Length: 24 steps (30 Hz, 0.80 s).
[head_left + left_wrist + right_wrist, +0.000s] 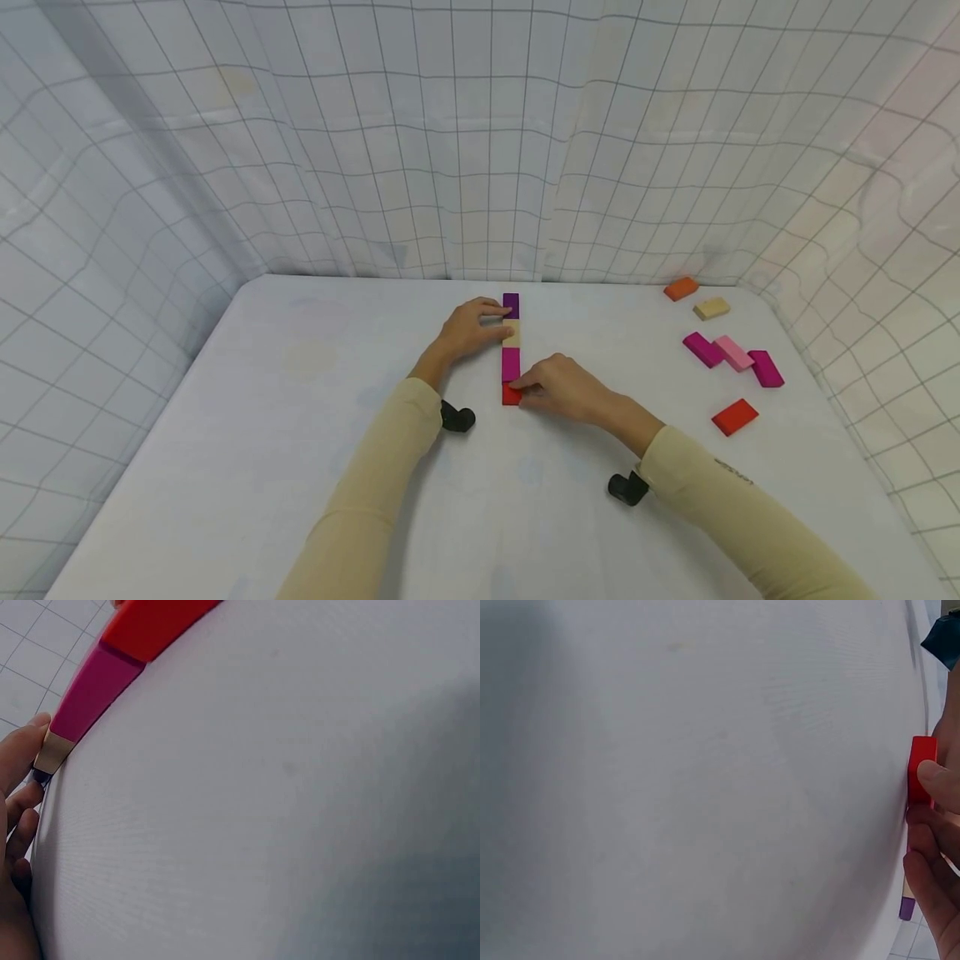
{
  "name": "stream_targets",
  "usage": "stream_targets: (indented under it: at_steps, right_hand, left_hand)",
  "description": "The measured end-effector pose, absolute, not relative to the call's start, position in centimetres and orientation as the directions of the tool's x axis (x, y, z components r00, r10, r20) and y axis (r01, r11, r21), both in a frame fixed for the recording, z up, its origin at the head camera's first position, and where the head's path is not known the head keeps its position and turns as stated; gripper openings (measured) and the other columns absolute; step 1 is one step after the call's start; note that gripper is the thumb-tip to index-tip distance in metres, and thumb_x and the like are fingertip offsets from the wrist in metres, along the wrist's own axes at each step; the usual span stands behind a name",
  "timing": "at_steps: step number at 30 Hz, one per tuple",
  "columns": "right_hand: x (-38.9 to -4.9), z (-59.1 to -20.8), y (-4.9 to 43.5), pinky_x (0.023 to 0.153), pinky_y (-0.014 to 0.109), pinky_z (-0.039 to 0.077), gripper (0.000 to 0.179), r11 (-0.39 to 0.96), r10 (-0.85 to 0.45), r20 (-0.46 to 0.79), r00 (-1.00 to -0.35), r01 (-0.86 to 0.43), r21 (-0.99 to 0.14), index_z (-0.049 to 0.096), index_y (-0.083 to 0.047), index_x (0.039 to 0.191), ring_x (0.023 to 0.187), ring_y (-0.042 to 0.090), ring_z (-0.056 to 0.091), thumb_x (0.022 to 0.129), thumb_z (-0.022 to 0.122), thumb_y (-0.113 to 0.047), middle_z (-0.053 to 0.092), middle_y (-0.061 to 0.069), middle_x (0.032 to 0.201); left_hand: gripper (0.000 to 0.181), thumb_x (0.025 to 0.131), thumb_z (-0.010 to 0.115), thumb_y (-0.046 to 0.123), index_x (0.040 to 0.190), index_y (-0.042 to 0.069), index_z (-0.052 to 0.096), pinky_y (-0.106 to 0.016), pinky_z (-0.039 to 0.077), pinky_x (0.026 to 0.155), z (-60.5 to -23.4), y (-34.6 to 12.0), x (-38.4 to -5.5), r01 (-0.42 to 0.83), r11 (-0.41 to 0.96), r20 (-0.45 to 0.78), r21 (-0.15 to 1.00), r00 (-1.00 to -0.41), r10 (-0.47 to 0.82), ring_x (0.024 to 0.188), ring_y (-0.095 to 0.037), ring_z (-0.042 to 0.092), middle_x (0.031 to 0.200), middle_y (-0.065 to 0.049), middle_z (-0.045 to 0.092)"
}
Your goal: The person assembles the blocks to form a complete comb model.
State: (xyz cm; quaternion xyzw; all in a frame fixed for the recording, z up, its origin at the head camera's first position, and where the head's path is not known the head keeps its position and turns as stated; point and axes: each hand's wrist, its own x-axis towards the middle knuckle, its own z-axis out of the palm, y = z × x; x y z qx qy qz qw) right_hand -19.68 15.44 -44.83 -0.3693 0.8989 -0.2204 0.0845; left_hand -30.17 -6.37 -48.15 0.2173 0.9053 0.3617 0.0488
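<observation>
A straight row of flat blocks lies on the table, running away from me. It has a dark purple block (511, 301) at the far end, then a beige block (510, 340), a magenta block (511, 364) and a red block (511, 397) nearest me. My left hand (468, 327) reaches in from the left, its fingertips touching the purple and beige blocks. From the right, my right hand (564, 388) pinches the red block, the thumb lying against it in the right wrist view. The left wrist view shows the magenta and red blocks end to end.
Loose blocks lie at the right: an orange block (681, 288), another beige block (712, 308), two magenta blocks, a pink block (732, 353) and another red block (735, 417). A white gridded curtain (480, 150) surrounds the white table (300, 400). Black wrist cameras protrude beside both sleeves.
</observation>
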Motion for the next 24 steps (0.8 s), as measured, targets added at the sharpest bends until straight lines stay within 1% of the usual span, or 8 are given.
stream_targets:
  at_steps: [6, 11, 14, 20, 24]
  right_hand:
    - [-19.78, -44.79, 15.28, 0.094, 0.038, 0.056, 0.031, 0.648, -0.691, 0.001, -0.722, -0.621, -0.442, 0.079, -0.006, 0.12, 0.102, 0.018, 0.072, 0.091, 0.082, -0.016, 0.077, 0.003, 0.111]
    - [-19.78, -44.84, 15.25, 0.097, 0.042, 0.054, 0.03, 0.659, -0.681, 0.001, -0.732, -0.614, -0.434, 0.079, -0.007, 0.119, 0.101, 0.019, 0.073, 0.091, 0.082, -0.016, 0.077, 0.003, 0.108]
    - [-19.81, -44.9, 15.24, 0.098, 0.042, 0.053, 0.03, 0.661, -0.68, 0.004, -0.733, -0.615, -0.429, 0.079, -0.007, 0.119, 0.101, 0.019, 0.072, 0.091, 0.082, -0.016, 0.077, 0.002, 0.108]
    - [-19.73, -44.91, 15.29, 0.092, 0.037, 0.057, 0.032, 0.665, -0.675, -0.005, -0.738, -0.606, -0.436, 0.078, -0.006, 0.121, 0.096, 0.015, 0.071, 0.091, 0.082, -0.016, 0.077, 0.002, 0.107]
    - [-19.7, -44.93, 15.59, 0.089, 0.033, 0.057, 0.038, 0.696, -0.649, -0.045, -0.759, -0.569, -0.438, 0.074, -0.007, 0.127, 0.093, 0.013, 0.068, 0.091, 0.082, -0.018, 0.076, -0.001, 0.104]
  left_hand:
    - [0.052, 0.097, 0.073, 0.039, 0.141, 0.011, 0.066, -0.05, 0.035, 0.116, -48.03, -6.39, -30.12, 0.346, 0.646, 0.058, 0.68, -0.904, 0.423, 0.14, -0.03, 0.046, 0.145, -0.01, 0.058]
    - [0.053, 0.097, 0.073, 0.04, 0.141, 0.012, 0.066, -0.05, 0.035, 0.116, -48.21, -6.39, -30.19, 0.357, 0.644, 0.063, 0.677, -0.899, 0.433, 0.14, -0.029, 0.046, 0.144, -0.01, 0.058]
    - [0.053, 0.096, 0.073, 0.04, 0.14, 0.012, 0.067, -0.05, 0.035, 0.116, -48.22, -6.4, -30.24, 0.363, 0.639, 0.073, 0.678, -0.898, 0.434, 0.139, -0.029, 0.047, 0.144, -0.01, 0.058]
    - [0.052, 0.096, 0.074, 0.04, 0.14, 0.013, 0.067, -0.049, 0.035, 0.116, -48.36, -6.41, -30.4, 0.361, 0.639, 0.072, 0.68, -0.9, 0.431, 0.139, -0.029, 0.047, 0.144, -0.009, 0.058]
    - [0.052, 0.096, 0.073, 0.041, 0.14, 0.013, 0.068, -0.049, 0.035, 0.116, -48.67, -6.41, -30.48, 0.357, 0.644, 0.069, 0.677, -0.901, 0.428, 0.139, -0.029, 0.047, 0.144, -0.009, 0.058]
